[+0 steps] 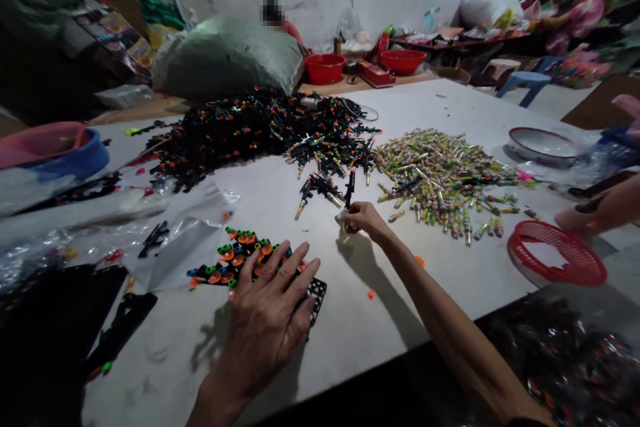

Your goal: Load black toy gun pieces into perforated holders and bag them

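Observation:
My left hand [273,300] lies with fingers spread over a group of black toy pieces with orange and green ends [245,247]. A black perforated plastic piece [316,297] shows beside its thumb, partly hidden by the hand. My right hand [363,219] pinches a small black toy gun [350,188] that stands roughly upright above the table. Just left of it are a few black toy guns with clear, colourful tubes [320,187]. Behind them rises a big pile of black toy guns with orange tips [250,127].
Right of my right hand spreads a heap of small colourful tubes [440,180]. A red basket [557,253] and a white red-rimmed basin [543,143] stand on the right of the white table [390,340]. A person's arm [610,203] reaches in there. Clear plastic bags [185,253] lie left.

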`<state>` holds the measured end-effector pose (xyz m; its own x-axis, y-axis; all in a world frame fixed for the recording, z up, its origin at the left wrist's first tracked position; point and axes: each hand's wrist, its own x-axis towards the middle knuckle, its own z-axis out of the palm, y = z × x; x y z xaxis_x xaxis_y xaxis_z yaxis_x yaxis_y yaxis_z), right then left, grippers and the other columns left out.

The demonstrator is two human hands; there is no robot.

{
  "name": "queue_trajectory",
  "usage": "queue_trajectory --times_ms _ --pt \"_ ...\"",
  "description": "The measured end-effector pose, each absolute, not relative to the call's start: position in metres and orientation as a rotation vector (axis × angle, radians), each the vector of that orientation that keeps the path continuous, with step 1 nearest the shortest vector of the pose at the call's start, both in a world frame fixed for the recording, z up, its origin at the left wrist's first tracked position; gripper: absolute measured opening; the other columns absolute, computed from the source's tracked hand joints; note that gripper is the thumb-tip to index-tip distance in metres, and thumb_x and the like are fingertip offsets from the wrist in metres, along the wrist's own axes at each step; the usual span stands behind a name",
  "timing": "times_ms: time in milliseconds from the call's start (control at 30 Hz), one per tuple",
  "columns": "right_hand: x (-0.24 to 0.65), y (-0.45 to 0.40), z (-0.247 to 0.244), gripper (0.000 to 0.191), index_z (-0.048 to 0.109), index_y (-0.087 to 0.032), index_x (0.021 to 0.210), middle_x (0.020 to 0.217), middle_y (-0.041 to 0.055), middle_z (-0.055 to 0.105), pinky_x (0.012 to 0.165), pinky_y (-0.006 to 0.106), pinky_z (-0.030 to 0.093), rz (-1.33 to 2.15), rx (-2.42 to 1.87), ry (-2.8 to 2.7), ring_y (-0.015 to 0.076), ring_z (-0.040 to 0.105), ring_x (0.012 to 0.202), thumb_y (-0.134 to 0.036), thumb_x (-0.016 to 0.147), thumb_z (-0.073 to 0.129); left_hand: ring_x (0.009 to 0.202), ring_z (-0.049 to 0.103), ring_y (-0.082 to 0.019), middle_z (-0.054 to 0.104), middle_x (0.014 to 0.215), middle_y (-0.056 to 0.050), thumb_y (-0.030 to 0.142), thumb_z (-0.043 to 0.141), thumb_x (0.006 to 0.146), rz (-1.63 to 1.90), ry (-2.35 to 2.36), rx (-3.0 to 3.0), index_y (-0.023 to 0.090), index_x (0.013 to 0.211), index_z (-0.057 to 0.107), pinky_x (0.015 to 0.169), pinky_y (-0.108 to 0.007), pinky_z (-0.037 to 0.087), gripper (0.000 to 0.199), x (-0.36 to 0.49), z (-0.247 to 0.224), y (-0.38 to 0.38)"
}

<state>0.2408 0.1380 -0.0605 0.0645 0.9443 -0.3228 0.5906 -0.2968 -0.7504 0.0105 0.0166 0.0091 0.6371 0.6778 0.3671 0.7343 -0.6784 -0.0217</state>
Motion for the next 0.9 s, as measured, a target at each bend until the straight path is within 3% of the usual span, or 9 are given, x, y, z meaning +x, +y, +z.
queue_trajectory --times_ms 167,433,633,767,900 --pt "0.210 0.056 -0.078 0.009 0.053 -0.016 0.061 0.055 -0.0040 0.052 0.050 0.020 0.040 1.562 -1.423 -1.428 0.0093 0.049 0.053 -0.009 0.060 0.058 0.130 0.032 -0.027 0.041 0.139 -0.004 0.024 0.045 0.082 -0.509 -1.191 -2.716 0.023 0.130 0.043 0.103 -0.053 0.025 0.048 0.012 0.009 0.018" --pt "0.187 0.035 -0.106 0.019 0.054 -0.017 0.074 0.067 -0.0026 0.052 0.053 0.022 0.036 1.660 -1.154 -1.248 0.0099 0.045 0.060 -0.020 0.061 0.068 0.129 0.034 -0.027 0.044 0.137 -0.005 0.023 0.045 0.082 -0.562 -1.227 -2.726 0.023 0.127 0.046 0.103 -0.053 0.024 0.045 0.013 0.009 0.017" --pt "0.193 0.032 -0.098 0.015 0.058 -0.017 0.081 0.070 -0.0005 0.056 0.056 0.023 0.038 1.455 -1.198 -1.660 0.0122 0.048 0.063 -0.030 0.075 0.061 0.125 0.040 -0.028 0.050 0.132 -0.005 0.027 0.044 0.085 -0.756 -1.318 -2.723 0.024 0.121 0.053 0.103 -0.053 0.025 0.038 0.020 0.011 0.015" --pt "0.179 0.015 -0.093 0.018 0.060 -0.018 0.096 0.084 0.0055 0.063 0.064 0.026 0.041 1.115 -1.346 -2.042 0.0168 0.054 0.073 -0.021 0.081 0.050 0.126 0.039 -0.030 0.049 0.132 -0.006 0.033 0.045 0.085 -0.774 -1.295 -2.707 0.024 0.125 0.049 0.102 -0.055 0.025 0.041 0.020 0.009 0.016" --pt "0.177 0.024 -0.077 0.025 0.061 -0.015 0.101 0.091 0.0086 0.065 0.062 0.026 0.040 0.959 -1.405 -2.454 0.0184 0.057 0.076 -0.014 0.078 0.049 0.127 0.036 -0.033 0.044 0.136 -0.008 0.040 0.049 0.083 -0.674 -1.196 -2.728 0.026 0.128 0.045 0.099 -0.058 0.026 0.048 0.017 0.007 0.020"
